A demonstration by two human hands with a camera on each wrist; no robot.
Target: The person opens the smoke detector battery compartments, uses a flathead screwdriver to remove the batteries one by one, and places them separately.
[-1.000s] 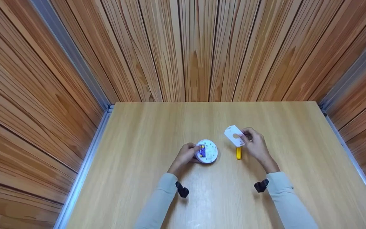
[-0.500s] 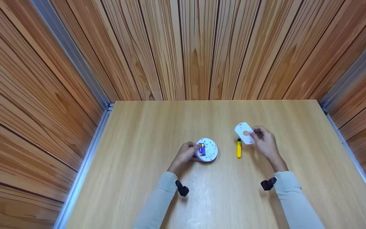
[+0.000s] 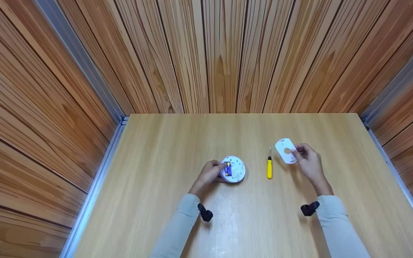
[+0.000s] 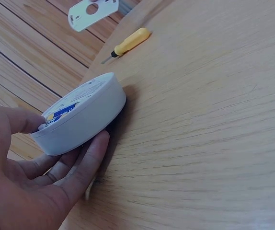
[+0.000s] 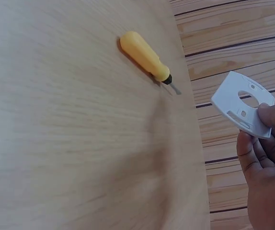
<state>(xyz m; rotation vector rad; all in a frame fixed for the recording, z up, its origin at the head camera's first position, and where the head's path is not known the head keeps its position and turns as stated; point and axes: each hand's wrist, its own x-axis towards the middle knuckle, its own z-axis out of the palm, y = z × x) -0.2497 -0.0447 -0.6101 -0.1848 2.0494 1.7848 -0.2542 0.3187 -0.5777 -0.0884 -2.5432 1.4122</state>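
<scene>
My left hand [image 3: 208,175] grips a round white smoke detector [image 3: 236,169] by its left edge, thumb on the upper face and fingers beneath. Blue-and-yellow batteries [image 4: 63,113] sit in an uncovered compartment on that face, near the thumb. In my right hand [image 3: 308,163] a flat white mounting plate [image 3: 284,148] is pinched between thumb and fingers; it has a round hole in the middle and small slots, plain in the right wrist view. The plate is held up above the table. Between the hands lies a screwdriver [image 3: 269,168] with a yellow handle, its metal tip pointing away.
The wooden table [image 3: 177,143] ends at a plank back wall [image 3: 224,57]. Metal rails [image 3: 95,195] run along its sides, with more plank walls beyond. A small black camera is strapped to each wrist.
My right hand has moved to the right with the mounting plate, so the whole screwdriver now shows. The left hand and the smoke detector have stayed almost still.
</scene>
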